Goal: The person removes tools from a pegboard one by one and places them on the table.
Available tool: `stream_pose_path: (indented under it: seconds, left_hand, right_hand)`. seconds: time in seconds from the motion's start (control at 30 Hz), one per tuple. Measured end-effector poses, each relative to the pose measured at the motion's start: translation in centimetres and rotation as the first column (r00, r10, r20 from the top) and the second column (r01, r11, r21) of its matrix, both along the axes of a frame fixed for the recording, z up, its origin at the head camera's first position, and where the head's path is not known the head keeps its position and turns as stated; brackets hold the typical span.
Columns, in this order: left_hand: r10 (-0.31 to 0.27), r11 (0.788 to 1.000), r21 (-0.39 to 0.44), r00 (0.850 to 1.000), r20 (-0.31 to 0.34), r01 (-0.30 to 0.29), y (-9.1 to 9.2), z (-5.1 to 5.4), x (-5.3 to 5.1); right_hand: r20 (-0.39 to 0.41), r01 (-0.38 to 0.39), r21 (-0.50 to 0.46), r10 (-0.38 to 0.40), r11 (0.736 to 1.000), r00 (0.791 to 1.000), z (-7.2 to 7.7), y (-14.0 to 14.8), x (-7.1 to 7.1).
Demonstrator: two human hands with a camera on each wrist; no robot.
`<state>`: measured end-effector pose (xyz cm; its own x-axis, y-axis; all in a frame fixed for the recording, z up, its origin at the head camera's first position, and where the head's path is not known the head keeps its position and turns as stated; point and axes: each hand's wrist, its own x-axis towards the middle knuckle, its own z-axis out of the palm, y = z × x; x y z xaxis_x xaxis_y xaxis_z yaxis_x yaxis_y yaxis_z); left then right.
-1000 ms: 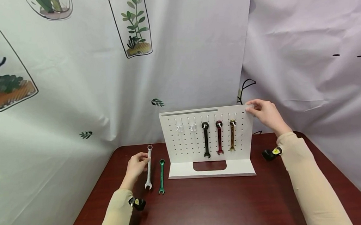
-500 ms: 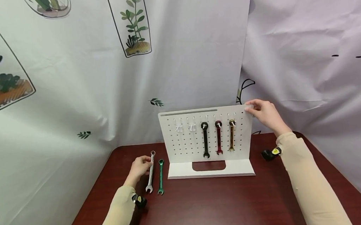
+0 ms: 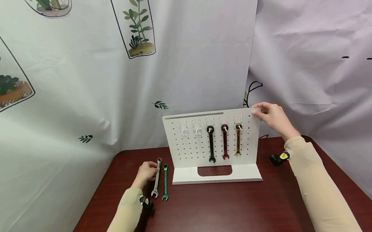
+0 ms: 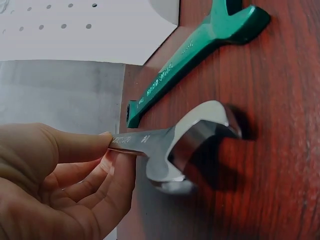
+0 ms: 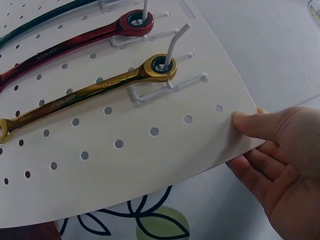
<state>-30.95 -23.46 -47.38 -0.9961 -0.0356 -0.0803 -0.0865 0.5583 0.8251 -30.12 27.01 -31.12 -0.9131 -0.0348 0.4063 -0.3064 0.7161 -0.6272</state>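
Note:
My left hand (image 3: 146, 172) pinches the silver wrench (image 3: 157, 182) between thumb and fingers; in the left wrist view its open-end jaw is turned away from the hand, close over the table. Just right of it lies the green wrench (image 3: 165, 183), flat on the wood. My right hand (image 3: 273, 118) grips the upper right corner of the white pegboard (image 3: 188, 148), thumb in front and fingers behind. On the board's hooks hang a black wrench (image 3: 211, 145), a red wrench (image 3: 225, 144) and a gold wrench (image 3: 238, 141), ring ends up. Two hooks (image 3: 184, 132) at the left hold nothing.
The pegboard's white base (image 3: 184, 178) stands on the dark red table (image 3: 213, 212), with a cut-out in its middle. Behind the table hangs a pale cloth (image 3: 202, 67) printed with plants.
The silver wrench and my left hand have shifted slightly right, toward the green wrench, and the silver wrench's ring end has come lower. My right hand keeps its hold on the board.

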Motion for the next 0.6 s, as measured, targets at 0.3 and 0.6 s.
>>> stream_pose_path:
  seconds: [0.3, 0.6]
  left_hand:
    - [-0.004, 0.999, -0.037, 1.0, 0.019, 0.005, 0.05, -0.49, -0.01]
    - [-0.011, 0.999, -0.037, 1.0, 0.01, 0.011, 0.41, -0.74, -0.44]
  right_hand:
    - [-0.016, 0.005, 0.004, -0.005, 1.0, 1.0, -0.11, -0.07, 0.01]
    - [-0.009, 0.003, -0.009, -0.003, 1.0, 1.0, -0.11, -0.06, 0.1]
